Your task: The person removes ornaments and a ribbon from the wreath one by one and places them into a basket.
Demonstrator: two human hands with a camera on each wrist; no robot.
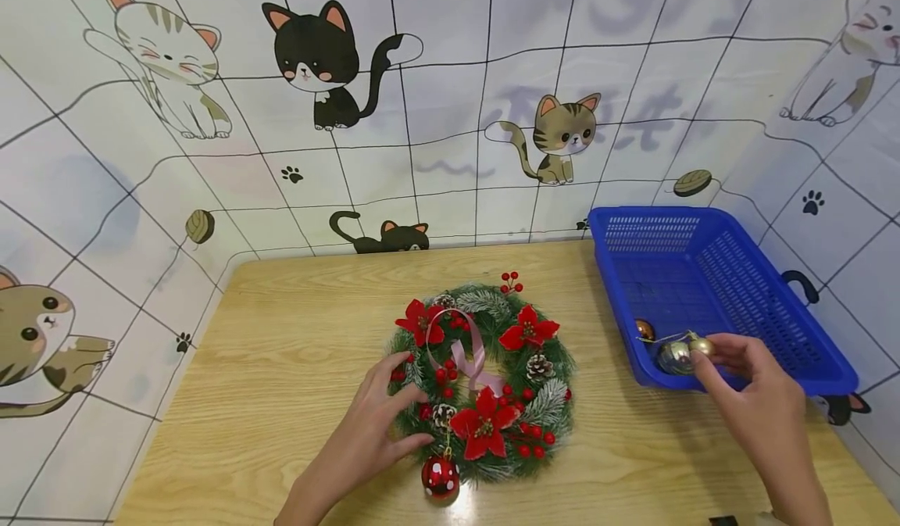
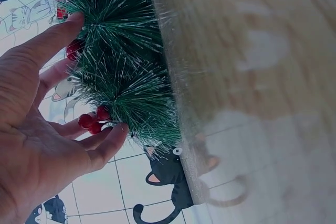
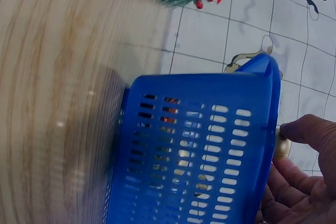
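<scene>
Left hand (image 1: 383, 416) spread at wreath (image 1: 523, 373), right hand (image 1: 762, 393) pinching apparently a gold ball (image 1: 701, 345), best lifted clear of basket (image 1: 610, 291) by tabletop's (image 1: 295, 338) right edge.

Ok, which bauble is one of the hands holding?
The small gold bauble, pinched by the right hand over the blue basket. The silvery bauble and orange bauble lie inside; the red spotted bauble is at the edge of the wreath.
</scene>
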